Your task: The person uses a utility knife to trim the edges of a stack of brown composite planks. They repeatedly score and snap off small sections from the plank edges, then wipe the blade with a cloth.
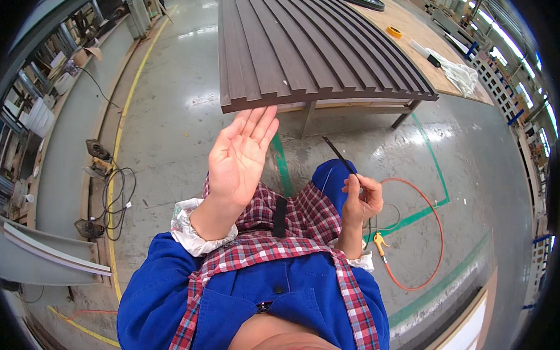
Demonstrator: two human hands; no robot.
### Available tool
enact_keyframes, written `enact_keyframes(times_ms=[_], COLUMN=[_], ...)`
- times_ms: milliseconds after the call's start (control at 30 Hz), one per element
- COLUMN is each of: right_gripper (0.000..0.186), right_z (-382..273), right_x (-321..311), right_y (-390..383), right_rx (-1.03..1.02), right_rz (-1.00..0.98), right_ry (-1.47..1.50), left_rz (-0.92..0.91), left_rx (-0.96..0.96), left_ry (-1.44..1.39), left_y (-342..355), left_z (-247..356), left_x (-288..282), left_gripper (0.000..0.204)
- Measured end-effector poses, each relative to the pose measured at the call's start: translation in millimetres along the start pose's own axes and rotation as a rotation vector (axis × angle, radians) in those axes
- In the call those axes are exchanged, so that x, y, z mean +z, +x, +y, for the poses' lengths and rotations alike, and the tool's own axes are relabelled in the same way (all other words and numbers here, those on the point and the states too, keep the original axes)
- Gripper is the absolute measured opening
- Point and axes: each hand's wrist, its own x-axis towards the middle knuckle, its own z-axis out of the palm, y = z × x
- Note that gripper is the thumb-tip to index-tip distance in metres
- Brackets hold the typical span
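Note:
My left hand (pixel 241 152) is raised palm up with its fingers stretched out. Its fingertips reach the near edge of a dark brown ribbed panel (pixel 309 52), just below the stepped end; whether they touch it I cannot tell. Between the thumb and fingers of my right hand (pixel 360 199) is a thin black strip (pixel 339 153), pointing up and to the left. The strip stays apart from the panel, in front of its near edge. The panel lies on a table (pixel 411 34), its ribs running away from me.
A roll of yellow tape (pixel 394 32), a black-and-white tool (pixel 424 53) and a white cloth (pixel 454 71) lie on the table, right of the panel. A yellow air gun (pixel 381 243) with an orange hose (pixel 439 233) is at lower right. Black cable (pixel 120 200) lies on the left floor.

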Motion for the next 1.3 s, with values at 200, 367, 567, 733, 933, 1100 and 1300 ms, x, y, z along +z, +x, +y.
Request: enact_keyframes(times_ms=[200,367,567,733,933,1100,1300], right_gripper=[0.015,0.016,0.016,0.013,0.014,0.013,0.025], right_z=[1.6,-3.0,0.0,-4.1,-27.3,-42.8,-48.7], right_x=[-2.2,-2.0,-17.0,-8.5,11.2,32.7,51.2], right_y=[11.7,31.0,42.6,49.8,59.5,70.6,70.5], right_rx=[0.036,-0.015,0.005,-0.076,0.119,0.134,0.107], right_rz=[-0.058,-0.078,-0.042,-0.093,-0.218,-0.300,-0.321], right_ry=[0.115,0.087,0.141,0.123,0.355,0.333,0.290], left_rz=[0.049,-0.158,-0.186,-0.326,0.018,-0.114,0.012], left_rx=[0.033,-0.044,-0.019,-0.103,0.078,0.049,0.175], left_ry=[0.085,0.010,0.068,-0.064,-0.029,0.099,0.039], left_y=[8.1,23.9,8.2,18.2,25.2,12.8,22.2], left_z=[-8.5,-27.7,-34.1,-33.0,-37.5,-39.2,-26.6], left_x=[-9.1,-16.8,3.4,-19.4,-14.9,-15.5,-37.0], left_gripper=[0.039,0.044,0.048,0.044,0.042,0.041,0.037])
